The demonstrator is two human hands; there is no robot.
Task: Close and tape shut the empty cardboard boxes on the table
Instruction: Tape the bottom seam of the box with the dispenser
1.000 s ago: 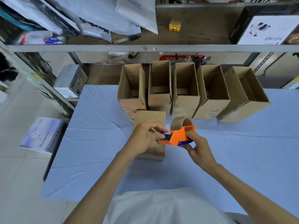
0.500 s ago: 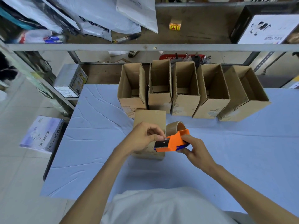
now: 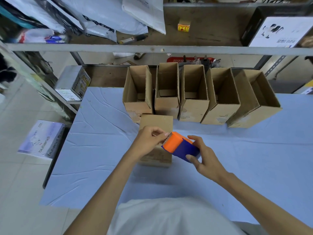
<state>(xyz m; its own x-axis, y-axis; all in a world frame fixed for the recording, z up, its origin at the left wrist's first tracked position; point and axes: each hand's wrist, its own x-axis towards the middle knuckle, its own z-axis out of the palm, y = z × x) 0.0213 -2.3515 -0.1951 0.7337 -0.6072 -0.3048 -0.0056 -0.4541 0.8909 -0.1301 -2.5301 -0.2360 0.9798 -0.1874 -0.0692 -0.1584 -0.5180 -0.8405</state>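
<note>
A closed cardboard box (image 3: 156, 122) lies flat on the blue table (image 3: 101, 150), partly under my hands. My right hand (image 3: 205, 158) grips the orange and blue tape dispenser (image 3: 179, 146) above the box, tilted so the tape roll is hidden. At the dispenser's toothed front edge, my left hand (image 3: 149, 138) pinches the tape end (image 3: 166, 134). Several open, empty cardboard boxes (image 3: 193, 94) stand in a row behind, along the table's far edge.
A metal shelf (image 3: 152, 48) with plastic mailer bags and a small yellow box runs above the row of boxes. A printed carton (image 3: 74, 85) sits on a lower shelf at the left. A white box (image 3: 42, 139) lies on the floor at the left.
My right hand has rolled the dispenser over, so its blue and orange back now faces up and the roll is out of sight. My left hand stays at the cutter edge.
</note>
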